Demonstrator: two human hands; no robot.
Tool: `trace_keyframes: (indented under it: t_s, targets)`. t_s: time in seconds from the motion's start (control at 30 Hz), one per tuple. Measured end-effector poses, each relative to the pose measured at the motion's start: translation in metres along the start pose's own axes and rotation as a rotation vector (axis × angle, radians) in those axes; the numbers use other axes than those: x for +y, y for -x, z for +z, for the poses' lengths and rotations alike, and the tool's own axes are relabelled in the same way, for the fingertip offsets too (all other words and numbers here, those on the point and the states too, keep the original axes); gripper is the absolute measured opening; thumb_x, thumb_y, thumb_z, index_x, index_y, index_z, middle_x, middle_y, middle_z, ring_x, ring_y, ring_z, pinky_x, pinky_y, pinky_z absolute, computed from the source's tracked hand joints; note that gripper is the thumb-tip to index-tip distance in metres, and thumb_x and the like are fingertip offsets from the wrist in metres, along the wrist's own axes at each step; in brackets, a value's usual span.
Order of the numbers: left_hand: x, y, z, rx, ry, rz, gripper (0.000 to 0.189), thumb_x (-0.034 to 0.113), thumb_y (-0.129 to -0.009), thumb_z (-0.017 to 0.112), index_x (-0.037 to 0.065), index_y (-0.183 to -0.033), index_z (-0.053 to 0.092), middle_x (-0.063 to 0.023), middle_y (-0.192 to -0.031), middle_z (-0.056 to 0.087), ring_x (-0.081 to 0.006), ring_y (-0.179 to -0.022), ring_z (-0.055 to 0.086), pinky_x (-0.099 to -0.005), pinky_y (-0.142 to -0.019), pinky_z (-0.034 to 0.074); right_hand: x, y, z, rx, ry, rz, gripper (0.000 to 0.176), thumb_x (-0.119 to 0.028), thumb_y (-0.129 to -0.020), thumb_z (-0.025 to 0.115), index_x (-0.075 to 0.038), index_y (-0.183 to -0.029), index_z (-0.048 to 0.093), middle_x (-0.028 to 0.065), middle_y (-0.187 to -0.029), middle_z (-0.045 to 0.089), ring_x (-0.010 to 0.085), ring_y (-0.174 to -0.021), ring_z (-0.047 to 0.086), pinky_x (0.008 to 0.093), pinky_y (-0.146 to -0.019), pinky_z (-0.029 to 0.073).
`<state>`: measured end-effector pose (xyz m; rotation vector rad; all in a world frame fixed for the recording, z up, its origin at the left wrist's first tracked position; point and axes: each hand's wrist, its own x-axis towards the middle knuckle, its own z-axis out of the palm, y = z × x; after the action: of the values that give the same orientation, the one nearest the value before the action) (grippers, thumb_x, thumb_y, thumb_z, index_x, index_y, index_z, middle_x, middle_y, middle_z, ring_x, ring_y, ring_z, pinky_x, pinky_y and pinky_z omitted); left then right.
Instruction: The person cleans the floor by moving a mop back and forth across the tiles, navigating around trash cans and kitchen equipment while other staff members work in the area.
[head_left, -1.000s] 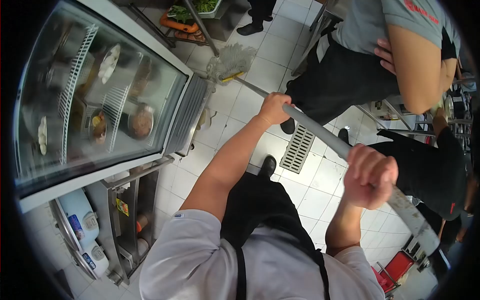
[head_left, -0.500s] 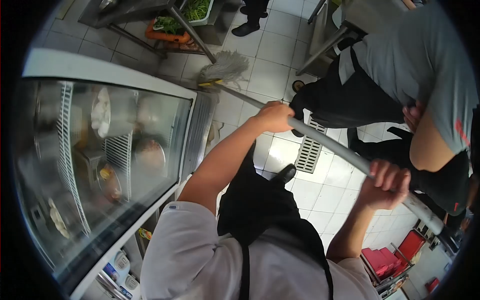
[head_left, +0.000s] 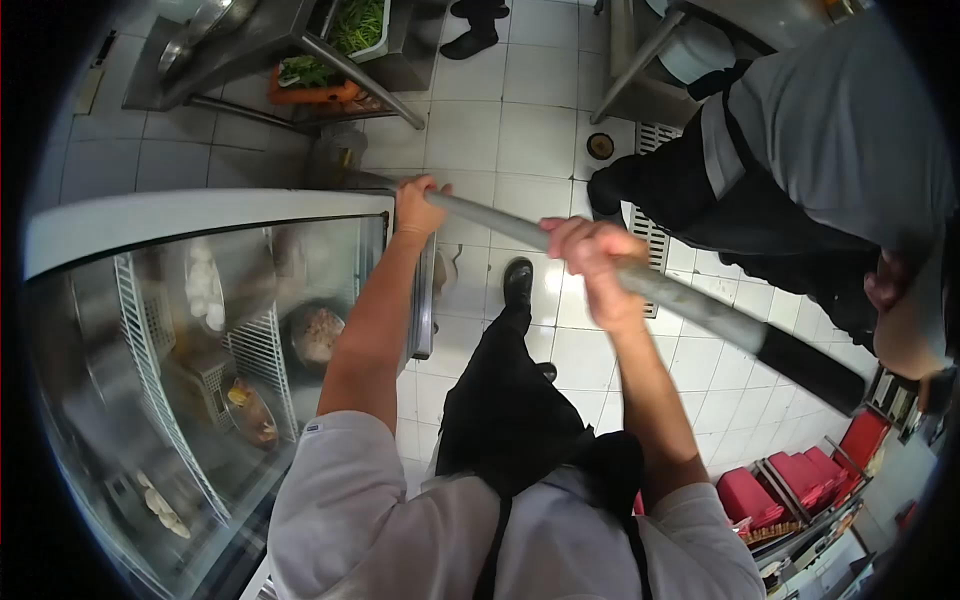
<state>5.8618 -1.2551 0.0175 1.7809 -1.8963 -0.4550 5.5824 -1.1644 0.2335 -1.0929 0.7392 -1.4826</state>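
A long grey mop handle with a black end grip slants across the view in front of me. My left hand is closed around its lower part, beside the corner of the glass-door fridge. Farther up the shaft, my right hand wraps round it, slightly blurred. The mop's far end lies low past the fridge corner, near the steel table's legs; its strands are dim and hard to make out.
On the right stands a co-worker in a grey shirt and black apron, close to the handle. A floor drain grate lies beside them. A steel table with a crate of greens is ahead left. Red bins stand lower right.
Both hands and the handle have shifted left, and the mop head has gone from the open tiles to beyond the fridge corner. My right hand is closer to my left. My view has turned slightly.
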Motion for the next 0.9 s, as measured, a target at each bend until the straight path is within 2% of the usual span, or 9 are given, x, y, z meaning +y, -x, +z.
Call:
trace_keyframes:
  t_s: [0.17, 0.3, 0.37, 0.43, 0.5, 0.57, 0.6, 0.7, 0.9]
  targets:
    - [0.125, 0.018, 0.0, 0.08, 0.158, 0.063, 0.027, 0.024, -0.074, 0.075, 0.006, -0.062, 0.059, -0.015, -0.065, 0.062, -0.0392, -0.07, 0.06, -0.0463, -0.068, 0.048, -0.114, 0.006, -0.015, -0.085, 0.024, -0.191, 0.029, -0.014, -0.091, 0.058, -0.005, -0.065, 0.047, 0.0043, -0.053, 0.044, 0.0208, -0.053, 0.049, 0.0438, -0.069, 0.05]
    - [0.217, 0.055, 0.004, -0.045, 0.432, 0.12, 0.027, 0.024, -0.077, 0.074, 0.005, -0.063, 0.06, -0.0171, -0.068, 0.064, -0.0383, -0.068, 0.062, -0.0459, -0.064, 0.049, -0.211, 0.042, -0.008, -0.108, 0.128, -0.324, 0.029, -0.015, -0.092, 0.051, -0.009, -0.065, 0.044, 0.0035, -0.053, 0.044, 0.0179, -0.048, 0.045, 0.0381, -0.059, 0.047]
    - [0.26, 0.086, -0.001, -0.03, 0.505, 0.243, 0.028, 0.019, -0.079, 0.075, 0.002, -0.064, 0.058, -0.0164, -0.062, 0.06, -0.0315, -0.057, 0.059, -0.0381, -0.057, 0.046, -0.251, 0.069, 0.004, -0.099, 0.211, -0.396, 0.03, -0.017, -0.094, 0.046, -0.01, -0.065, 0.044, 0.0024, -0.054, 0.046, 0.016, -0.047, 0.047, 0.0347, -0.054, 0.044]
    - [0.294, 0.125, -0.011, -0.198, 0.618, 0.255, 0.029, 0.018, -0.078, 0.077, 0.002, -0.062, 0.057, -0.0162, -0.06, 0.059, -0.0302, -0.054, 0.059, -0.0377, -0.054, 0.046, -0.289, 0.107, 0.017, -0.098, 0.283, -0.399, 0.028, -0.018, -0.094, 0.05, -0.011, -0.067, 0.047, 0.0004, -0.056, 0.05, 0.0136, -0.048, 0.052, 0.0324, -0.051, 0.047]
    - [0.316, 0.16, -0.012, -0.33, 0.766, 0.444, 0.03, 0.019, -0.076, 0.078, 0.004, -0.061, 0.056, -0.0161, -0.059, 0.058, -0.0332, -0.053, 0.058, -0.038, -0.052, 0.045, -0.323, 0.14, 0.021, -0.203, 0.409, -0.39, 0.029, -0.024, -0.095, 0.059, -0.012, -0.07, 0.05, -0.0025, -0.057, 0.053, 0.0107, -0.05, 0.056, 0.0283, -0.048, 0.05]
    - [0.327, 0.176, -0.009, -0.466, 0.817, 0.734, 0.031, 0.018, -0.075, 0.077, 0.005, -0.059, 0.054, -0.0159, -0.058, 0.056, -0.0356, -0.054, 0.057, -0.0383, -0.051, 0.044, -0.34, 0.167, 0.026, -0.31, 0.307, -0.361, 0.03, -0.03, -0.093, 0.067, -0.014, -0.073, 0.053, -0.0045, -0.056, 0.053, 0.0083, -0.048, 0.056, 0.0235, -0.048, 0.052]
    - [0.333, 0.183, -0.009, -0.487, 0.82, 0.794, 0.032, 0.017, -0.076, 0.076, 0.006, -0.058, 0.052, -0.0149, -0.056, 0.053, -0.0359, -0.054, 0.057, -0.0387, -0.051, 0.044, -0.335, 0.184, 0.036, -0.129, 0.386, -0.459, 0.033, -0.035, -0.094, 0.066, -0.013, -0.074, 0.052, -0.0054, -0.056, 0.052, 0.0067, -0.043, 0.053, 0.0215, -0.042, 0.049]
    - [0.341, 0.189, 0.003, -0.507, 0.807, 0.844, 0.031, 0.015, -0.076, 0.074, 0.006, -0.058, 0.05, -0.0139, -0.056, 0.053, -0.0349, -0.053, 0.057, -0.0393, -0.05, 0.045, -0.322, 0.214, 0.028, 0.089, 0.387, -0.56, 0.034, -0.035, -0.095, 0.065, -0.013, -0.074, 0.049, -0.0056, -0.055, 0.051, 0.0054, -0.04, 0.049, 0.0214, -0.037, 0.046]
    - [0.321, 0.154, 0.05, -0.413, 0.735, 0.9, 0.015, 0.015, -0.066, 0.071, 0.01, -0.062, 0.058, -0.0095, -0.061, 0.06, -0.0309, -0.06, 0.063, -0.0389, -0.056, 0.05, -0.276, 0.216, 0.006, 0.22, 0.376, -0.614, 0.031, -0.022, -0.092, 0.064, -0.013, -0.071, 0.042, -0.0054, -0.048, 0.044, 0.009, -0.035, 0.044, 0.0243, -0.035, 0.041]
